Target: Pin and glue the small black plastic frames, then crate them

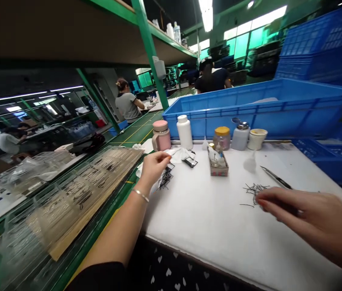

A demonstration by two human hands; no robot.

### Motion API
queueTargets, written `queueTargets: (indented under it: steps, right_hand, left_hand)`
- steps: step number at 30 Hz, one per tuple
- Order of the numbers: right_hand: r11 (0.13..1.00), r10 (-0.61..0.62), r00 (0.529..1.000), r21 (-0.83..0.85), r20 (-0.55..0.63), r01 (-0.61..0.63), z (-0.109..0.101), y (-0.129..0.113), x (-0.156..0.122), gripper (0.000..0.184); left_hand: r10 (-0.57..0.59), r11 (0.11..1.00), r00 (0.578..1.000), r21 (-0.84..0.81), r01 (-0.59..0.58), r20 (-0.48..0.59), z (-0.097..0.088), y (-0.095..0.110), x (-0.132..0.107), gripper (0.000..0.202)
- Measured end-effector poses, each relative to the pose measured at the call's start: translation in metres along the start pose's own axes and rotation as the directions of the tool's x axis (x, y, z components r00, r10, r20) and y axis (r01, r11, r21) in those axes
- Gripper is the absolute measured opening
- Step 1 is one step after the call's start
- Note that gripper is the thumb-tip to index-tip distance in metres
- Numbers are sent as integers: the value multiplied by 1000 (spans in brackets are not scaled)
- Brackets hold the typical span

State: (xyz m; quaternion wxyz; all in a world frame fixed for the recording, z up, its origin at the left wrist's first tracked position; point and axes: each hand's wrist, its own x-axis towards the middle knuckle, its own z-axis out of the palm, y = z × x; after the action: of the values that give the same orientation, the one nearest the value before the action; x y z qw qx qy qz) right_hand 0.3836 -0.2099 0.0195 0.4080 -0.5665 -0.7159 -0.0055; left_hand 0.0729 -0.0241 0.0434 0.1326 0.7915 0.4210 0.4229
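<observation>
My left hand (153, 169), with a thin bracelet at the wrist, is closed in a pinch above a pile of thin black wire-like pieces (165, 180). Whatever sits between its fingertips is too small to make out. On the right, my right hand (313, 218) has thumb and forefinger pressed together at the edge of a second pile of thin black pieces (253, 188). I cannot see what, if anything, these fingers hold. One loose black piece (246, 205) lies beside that pile. Tweezers (276, 177) rest on the white table (207, 218) behind my right hand.
Along the back stand a pink mug (161, 135), a white bottle (184, 132), a yellow-lidded jar (221, 138), a pump bottle (240, 136) and a small box (219, 165). Behind them is a large blue crate (243, 117). Clear compartment trays (76, 190) lie left. People sit farther off.
</observation>
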Motion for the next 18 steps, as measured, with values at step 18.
queueTargets:
  steps: [18]
  right_hand:
    - [960, 240, 971, 140, 22, -241, 74, 7, 41, 15]
  left_hand:
    - [264, 808, 853, 380, -450, 449, 73, -24, 27, 19]
